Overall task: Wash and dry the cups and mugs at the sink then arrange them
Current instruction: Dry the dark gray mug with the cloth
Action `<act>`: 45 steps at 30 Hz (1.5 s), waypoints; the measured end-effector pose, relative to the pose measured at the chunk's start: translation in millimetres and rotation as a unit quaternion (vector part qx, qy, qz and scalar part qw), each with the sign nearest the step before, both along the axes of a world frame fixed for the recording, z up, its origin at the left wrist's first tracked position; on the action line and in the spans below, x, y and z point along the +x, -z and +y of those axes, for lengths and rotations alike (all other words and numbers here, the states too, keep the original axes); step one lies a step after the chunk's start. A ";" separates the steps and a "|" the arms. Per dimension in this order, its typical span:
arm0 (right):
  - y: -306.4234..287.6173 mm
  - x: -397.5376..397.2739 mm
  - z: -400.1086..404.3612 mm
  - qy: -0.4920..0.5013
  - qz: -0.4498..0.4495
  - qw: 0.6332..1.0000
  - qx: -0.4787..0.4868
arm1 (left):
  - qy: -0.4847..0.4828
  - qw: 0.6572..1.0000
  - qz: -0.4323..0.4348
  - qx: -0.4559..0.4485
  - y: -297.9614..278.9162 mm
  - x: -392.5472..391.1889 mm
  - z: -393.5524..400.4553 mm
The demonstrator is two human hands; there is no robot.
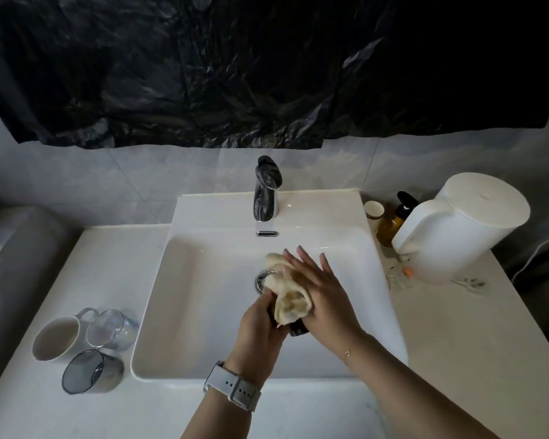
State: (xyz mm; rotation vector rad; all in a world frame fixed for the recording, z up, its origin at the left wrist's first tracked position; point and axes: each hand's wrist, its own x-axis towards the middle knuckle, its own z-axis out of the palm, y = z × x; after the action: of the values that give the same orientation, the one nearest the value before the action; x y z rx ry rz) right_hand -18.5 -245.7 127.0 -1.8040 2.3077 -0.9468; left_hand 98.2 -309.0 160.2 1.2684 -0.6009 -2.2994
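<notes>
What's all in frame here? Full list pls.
white mug: 1, white, counter left of sink
clear glass: 1, beside mug
grey glass: 1, smoky, nearest camera
dark cup: 1, mostly hidden in hands
cloth: 1, cream, over sink
sink: 1, white
faucet: 1, chrome
paper cup: 1, right counter
pump bottle: 1, amber
paper towel roll: 1, white
left hand: grips cup
right hand: presses cloth, fingers straight

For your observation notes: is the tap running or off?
Off. No stream falls from the faucet spout into the sink.
</notes>
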 end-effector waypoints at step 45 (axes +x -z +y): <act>-18.1 2.0 7.8 0.248 -0.567 0.785 0.019 | 0.053 0.999 0.005 -0.009 -8.3 6.2 7.8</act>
State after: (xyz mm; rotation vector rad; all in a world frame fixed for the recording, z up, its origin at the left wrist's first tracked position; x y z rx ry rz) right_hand -16.5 -238.0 145.1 -0.2531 1.8396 -1.4439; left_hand 104.4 -301.2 168.5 1.2432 -0.6991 -2.3793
